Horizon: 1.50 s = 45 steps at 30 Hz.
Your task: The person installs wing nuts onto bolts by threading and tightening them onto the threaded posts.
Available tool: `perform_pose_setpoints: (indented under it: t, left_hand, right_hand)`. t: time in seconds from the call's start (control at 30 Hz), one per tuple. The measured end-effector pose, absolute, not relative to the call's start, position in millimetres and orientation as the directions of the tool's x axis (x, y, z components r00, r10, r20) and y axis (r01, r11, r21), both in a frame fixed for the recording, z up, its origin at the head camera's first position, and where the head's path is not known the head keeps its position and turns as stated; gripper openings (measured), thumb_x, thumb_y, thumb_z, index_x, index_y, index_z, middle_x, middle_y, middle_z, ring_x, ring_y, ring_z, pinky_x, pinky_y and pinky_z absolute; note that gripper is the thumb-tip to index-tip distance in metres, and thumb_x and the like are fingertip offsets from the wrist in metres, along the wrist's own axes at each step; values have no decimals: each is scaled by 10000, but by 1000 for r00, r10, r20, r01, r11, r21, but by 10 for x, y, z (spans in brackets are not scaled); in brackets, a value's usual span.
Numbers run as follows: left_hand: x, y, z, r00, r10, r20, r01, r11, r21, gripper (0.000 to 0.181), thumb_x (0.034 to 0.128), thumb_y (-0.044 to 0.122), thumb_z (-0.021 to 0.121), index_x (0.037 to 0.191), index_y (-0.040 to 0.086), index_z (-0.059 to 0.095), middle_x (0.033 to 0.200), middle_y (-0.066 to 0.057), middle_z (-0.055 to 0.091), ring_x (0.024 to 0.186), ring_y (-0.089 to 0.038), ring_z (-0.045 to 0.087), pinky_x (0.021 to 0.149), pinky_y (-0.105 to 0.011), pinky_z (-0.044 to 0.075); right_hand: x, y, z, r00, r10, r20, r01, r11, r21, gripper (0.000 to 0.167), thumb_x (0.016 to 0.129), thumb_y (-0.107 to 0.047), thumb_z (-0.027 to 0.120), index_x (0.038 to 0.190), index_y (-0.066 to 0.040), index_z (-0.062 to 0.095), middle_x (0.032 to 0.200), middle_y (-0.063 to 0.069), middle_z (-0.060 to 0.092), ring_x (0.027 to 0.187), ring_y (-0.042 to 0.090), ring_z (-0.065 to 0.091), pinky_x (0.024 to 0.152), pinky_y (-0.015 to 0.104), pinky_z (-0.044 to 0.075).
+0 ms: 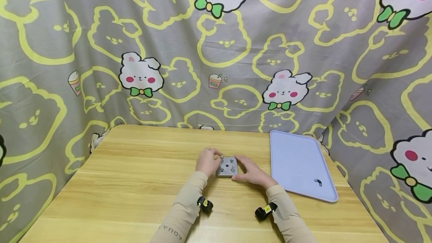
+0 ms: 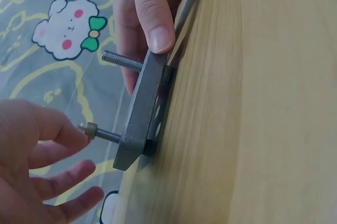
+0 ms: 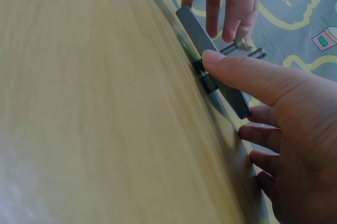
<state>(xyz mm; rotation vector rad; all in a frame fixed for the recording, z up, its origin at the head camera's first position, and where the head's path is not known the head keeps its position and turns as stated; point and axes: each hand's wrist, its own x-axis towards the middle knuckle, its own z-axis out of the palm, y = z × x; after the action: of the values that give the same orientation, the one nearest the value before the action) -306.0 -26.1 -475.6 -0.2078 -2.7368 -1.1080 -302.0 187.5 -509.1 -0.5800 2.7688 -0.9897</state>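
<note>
A grey metal plate (image 1: 227,171) with several holes sits mid-table, its face up, raised a little off the wood by what shows beneath it. Two threaded bolts stand up from it, one a bare bolt (image 2: 121,60). On the tip of the other is a small brass-coloured nut (image 2: 90,130). My left hand (image 1: 207,162) pinches this nut between thumb and index finger, the other fingers loosely bent. From the right side my right hand (image 1: 251,171) grips the plate, with the thumb (image 3: 226,66) on the near edge and fingers at the far one.
To the right lies a pale blue tray (image 1: 297,160) with a small dark metal part (image 1: 318,182) on it. Black wrist cameras (image 1: 206,205) are strapped to both forearms. A patterned curtain (image 1: 229,48) hangs behind the wooden table (image 1: 145,160).
</note>
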Motion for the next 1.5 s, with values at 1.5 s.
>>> perform_pose_setpoints:
  t: [1.5]
  left_hand:
    - [-3105, -288, -4768, -981, -39, 192, 105, 722, 684, 79, 832, 181, 710, 796, 165, 642, 933, -56, 655, 847, -237, 619, 668, -377, 505]
  right_hand:
    - [-3017, 1869, -5072, -911, -412, 4, -323, 709, -627, 919, 799, -454, 760, 1515, -77, 325, 1563, 194, 331, 1464, 399, 258, 1200, 581, 209]
